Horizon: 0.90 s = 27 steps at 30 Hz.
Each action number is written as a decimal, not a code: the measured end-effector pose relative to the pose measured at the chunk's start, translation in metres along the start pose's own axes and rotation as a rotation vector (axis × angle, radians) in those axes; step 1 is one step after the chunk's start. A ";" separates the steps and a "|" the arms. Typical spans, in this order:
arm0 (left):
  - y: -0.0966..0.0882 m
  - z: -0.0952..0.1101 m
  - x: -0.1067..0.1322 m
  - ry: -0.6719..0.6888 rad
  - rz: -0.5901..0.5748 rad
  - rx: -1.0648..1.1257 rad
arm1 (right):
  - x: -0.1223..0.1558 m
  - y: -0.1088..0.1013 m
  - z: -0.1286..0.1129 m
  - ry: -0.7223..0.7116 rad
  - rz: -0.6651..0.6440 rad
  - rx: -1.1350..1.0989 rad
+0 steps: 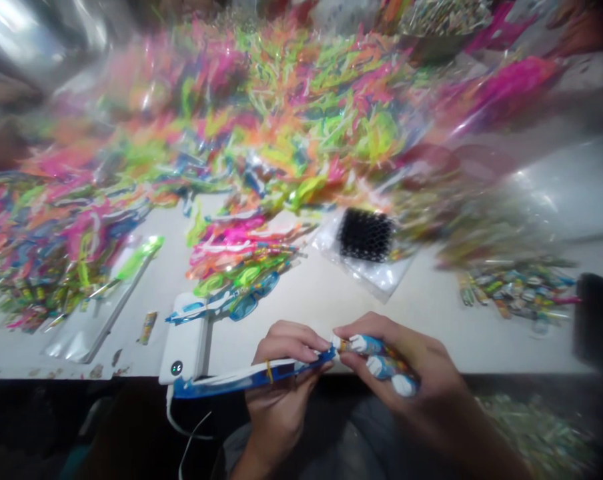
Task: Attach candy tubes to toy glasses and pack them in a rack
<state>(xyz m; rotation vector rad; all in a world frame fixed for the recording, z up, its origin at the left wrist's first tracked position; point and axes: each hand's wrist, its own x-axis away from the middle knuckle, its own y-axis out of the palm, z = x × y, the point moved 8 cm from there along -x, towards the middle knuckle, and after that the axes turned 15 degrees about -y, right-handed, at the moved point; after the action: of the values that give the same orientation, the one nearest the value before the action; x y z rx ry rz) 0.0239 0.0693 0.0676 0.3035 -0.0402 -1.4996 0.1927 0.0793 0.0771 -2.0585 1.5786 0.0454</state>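
Note:
My left hand [284,393] is closed around one end of a long blue plastic strip [231,383], with a white strip along it and a yellow band around both. Several small printed tubes [376,367] with white ends are gripped in my right hand [424,370]. One tube's end is pinched between thumb and forefinger and meets the tip of the blue strip; whether they are joined I cannot tell. Just beyond my left hand lies a row of pink, orange, green and blue plastic pieces [241,267], the nearest blue ones with rounded loops.
A white power bank [184,343] with a lit display and cable sits at the table edge. Beyond are a bag holding black mesh [366,235], a large bright heap [291,100], and a small tube pile [524,290]. A dark object [599,317] stands at right.

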 end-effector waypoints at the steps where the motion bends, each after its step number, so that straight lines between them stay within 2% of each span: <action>1: -0.001 -0.002 0.000 -0.006 0.012 0.012 | -0.001 0.002 -0.001 -0.036 -0.012 -0.005; 4: -0.006 -0.012 -0.001 -0.046 0.058 0.072 | -0.002 0.009 -0.003 -0.132 -0.061 -0.041; 6: -0.013 -0.021 0.000 -0.071 0.097 0.105 | -0.001 0.017 0.001 -0.129 -0.090 -0.099; 9: -0.028 -0.040 0.001 -0.142 0.171 0.128 | -0.002 0.036 0.016 -0.025 -0.154 -0.216; 12: -0.051 -0.068 -0.001 -0.303 0.304 0.153 | -0.014 0.059 0.035 0.090 -0.196 -0.278; 15: -0.076 -0.096 0.000 -0.491 0.519 0.130 | -0.047 0.076 0.051 0.116 -0.172 -0.311; 17: -0.082 -0.108 0.000 -0.577 0.588 0.128 | -0.080 0.080 0.054 0.030 -0.162 -0.256; 19: -0.081 -0.116 -0.002 -0.600 0.566 0.156 | -0.115 0.081 0.053 -0.113 -0.200 -0.088; 21: -0.076 -0.120 -0.004 -0.580 0.510 0.201 | -0.144 0.085 0.057 -0.223 -0.312 0.134; 24: -0.073 -0.124 -0.006 -0.560 0.475 0.275 | -0.174 0.085 0.073 -0.279 -0.430 0.340; 27: -0.071 -0.126 -0.006 -0.564 0.496 0.312 | -0.191 0.080 0.086 -0.293 -0.461 0.376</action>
<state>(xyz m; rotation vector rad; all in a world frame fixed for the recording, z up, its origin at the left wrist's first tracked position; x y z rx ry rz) -0.0193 0.0945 -0.0684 0.0966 -0.7527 -1.0386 0.0853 0.2720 0.0373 -1.9541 0.8408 -0.1058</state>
